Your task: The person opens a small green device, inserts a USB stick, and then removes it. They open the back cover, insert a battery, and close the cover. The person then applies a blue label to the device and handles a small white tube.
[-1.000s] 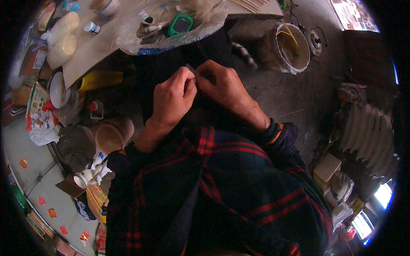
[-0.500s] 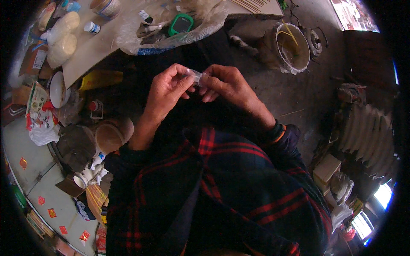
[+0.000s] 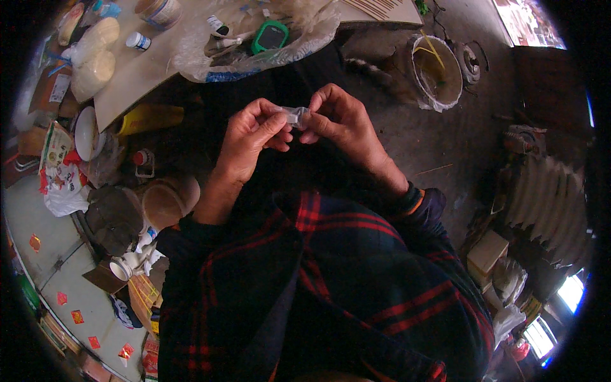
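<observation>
Clear wrapper (image 3: 294, 115) between both hands

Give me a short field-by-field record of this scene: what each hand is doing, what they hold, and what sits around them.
left hand: pinches one end of the small clear crinkled plastic packet
right hand: pinches the packet's other end
packet position: held between both hands, in front of the red-and-navy plaid shirt
ahead: wooden board with a green-framed device under clear plastic sheet
right: round lined bucket on the floor
</observation>
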The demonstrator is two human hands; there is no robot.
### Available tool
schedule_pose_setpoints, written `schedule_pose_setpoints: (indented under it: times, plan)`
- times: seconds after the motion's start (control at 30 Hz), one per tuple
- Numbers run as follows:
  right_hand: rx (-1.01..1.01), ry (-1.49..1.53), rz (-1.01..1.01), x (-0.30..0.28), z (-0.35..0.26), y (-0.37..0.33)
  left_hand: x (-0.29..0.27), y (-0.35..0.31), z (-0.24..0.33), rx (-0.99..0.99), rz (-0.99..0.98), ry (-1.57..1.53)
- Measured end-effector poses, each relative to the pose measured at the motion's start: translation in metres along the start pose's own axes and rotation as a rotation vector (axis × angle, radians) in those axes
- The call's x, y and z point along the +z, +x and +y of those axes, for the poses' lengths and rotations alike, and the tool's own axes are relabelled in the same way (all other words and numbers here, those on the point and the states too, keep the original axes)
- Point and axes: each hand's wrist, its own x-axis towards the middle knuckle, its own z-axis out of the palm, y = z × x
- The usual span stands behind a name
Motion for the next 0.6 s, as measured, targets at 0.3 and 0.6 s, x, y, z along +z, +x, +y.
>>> schedule_pose_setpoints:
  times: [0.3,0.6]
  plan:
    - [-0.057,-0.078,0.015,-0.0017,0.0050,-0.0007,-0.0016,-0.0006,-0.0045,-0.028,-0.008,0.055]
    - [0.066,-0.165,0.103,-0.0043,0.0032,-0.0052,0.0063,-0.0009,-0.0079,-0.004,0.036,-0.001]
